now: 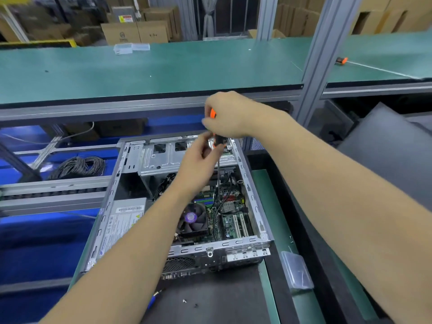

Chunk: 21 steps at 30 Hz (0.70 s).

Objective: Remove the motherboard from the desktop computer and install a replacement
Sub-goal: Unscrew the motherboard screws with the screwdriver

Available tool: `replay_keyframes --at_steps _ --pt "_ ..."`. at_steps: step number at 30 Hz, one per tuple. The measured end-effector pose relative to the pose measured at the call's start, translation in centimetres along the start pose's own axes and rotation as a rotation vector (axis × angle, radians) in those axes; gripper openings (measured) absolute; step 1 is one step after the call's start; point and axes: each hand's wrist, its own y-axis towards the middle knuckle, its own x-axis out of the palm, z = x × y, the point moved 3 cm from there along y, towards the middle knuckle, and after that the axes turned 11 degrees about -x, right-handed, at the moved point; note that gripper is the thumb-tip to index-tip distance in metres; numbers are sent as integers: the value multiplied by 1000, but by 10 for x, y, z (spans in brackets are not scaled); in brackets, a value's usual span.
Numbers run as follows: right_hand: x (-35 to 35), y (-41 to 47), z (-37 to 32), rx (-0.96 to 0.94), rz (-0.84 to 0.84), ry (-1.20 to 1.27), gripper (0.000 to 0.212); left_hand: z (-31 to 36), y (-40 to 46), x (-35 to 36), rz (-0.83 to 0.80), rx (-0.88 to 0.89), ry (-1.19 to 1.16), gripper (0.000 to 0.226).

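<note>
With my right hand point(230, 114) gripping the screwdriver point(218, 160) and left hand point(201, 160) steadying its shaft, I'd keep it vertical over the motherboard point(224, 213) screw at twelve o'clock.

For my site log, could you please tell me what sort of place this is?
Probably an electronics repair or assembly workshop beside a warehouse: long green-matted workbench, stacked brown cardboard boxes behind it, and an opened grey metal desktop computer case being worked on.

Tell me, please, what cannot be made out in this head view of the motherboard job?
- Screwdriver tip and its screw: too small, lost among cables.
- Screwdriver handle: mostly covered by right hand and left hand.
- Motherboard left part: behind the left forearm.
</note>
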Motion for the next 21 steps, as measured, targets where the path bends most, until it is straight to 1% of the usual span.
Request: replay_keyframes --at_steps 1,4,6,8,9,10,12,13,17,21 --pt "2 1 -4 12 16 16 29 11 3 0 9 42 14 8" --pt "5 1 -13 19 35 -17 33 23 4 -5 75 106 48 18" --pt "5 2 -17 57 68 -159 43 23 5 -7 111 129 84 31" --pt "1 5 -24 146 179 -326 48 22 6 -8 133 119 107 39" --pt "0 6 -27 188 211 -393 47 22 7 -8 135 114 113 42" --pt "0 7 -30 210 205 -445 42 22 8 -7 124 106 116 43" --pt "6 10 -30 210 172 -498 19 22 11 -5 72 92 123 43" --pt "8 9 -27 208 170 -494 11 24 13 -5 45 92 125 43" --pt "7 6 -14 189 200 -383 12 34 17 -6 -39 114 161 38" --pt "10 11 -11 139 199 -337 11 24 20 -7 18 115 151 31"
